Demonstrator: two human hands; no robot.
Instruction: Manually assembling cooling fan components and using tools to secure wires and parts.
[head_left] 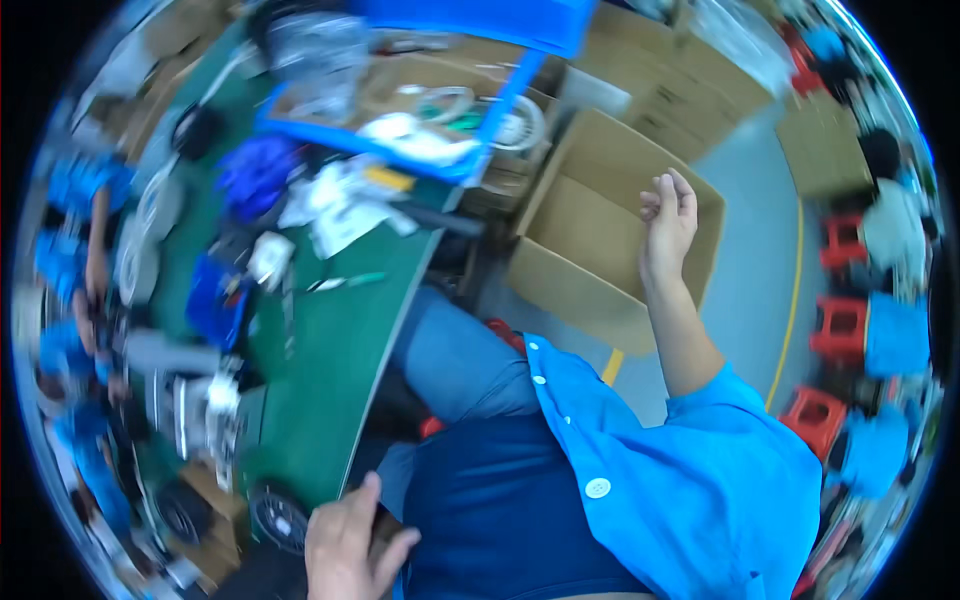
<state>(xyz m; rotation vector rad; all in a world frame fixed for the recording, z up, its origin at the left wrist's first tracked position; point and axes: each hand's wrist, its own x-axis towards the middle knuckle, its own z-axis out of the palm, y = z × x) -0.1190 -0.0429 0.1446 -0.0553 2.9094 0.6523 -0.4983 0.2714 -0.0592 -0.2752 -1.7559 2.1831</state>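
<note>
My right hand [669, 225] is raised over the open cardboard box [575, 290], its fingers loosely curled and nothing visible in them. No contents show in the visible part of the box. Low in the view, my left hand [343, 545] is beside the near edge of the green-topped table [325, 400]. Its thumb and fingers are apart, with a dark gap between them; I see no held object there. A black wheel [279, 518] lies on the table just left of this hand.
Across the table are a blue-rimmed bin [465, 168], a purple bundle [257, 175], white plastic wrapping [345, 215], a pen-like tool [345, 282] and a metal fixture [200, 415]. Stacked cartons [665, 80] stand behind the box. Red stools [838, 330] and people in blue are at right; more people work at left.
</note>
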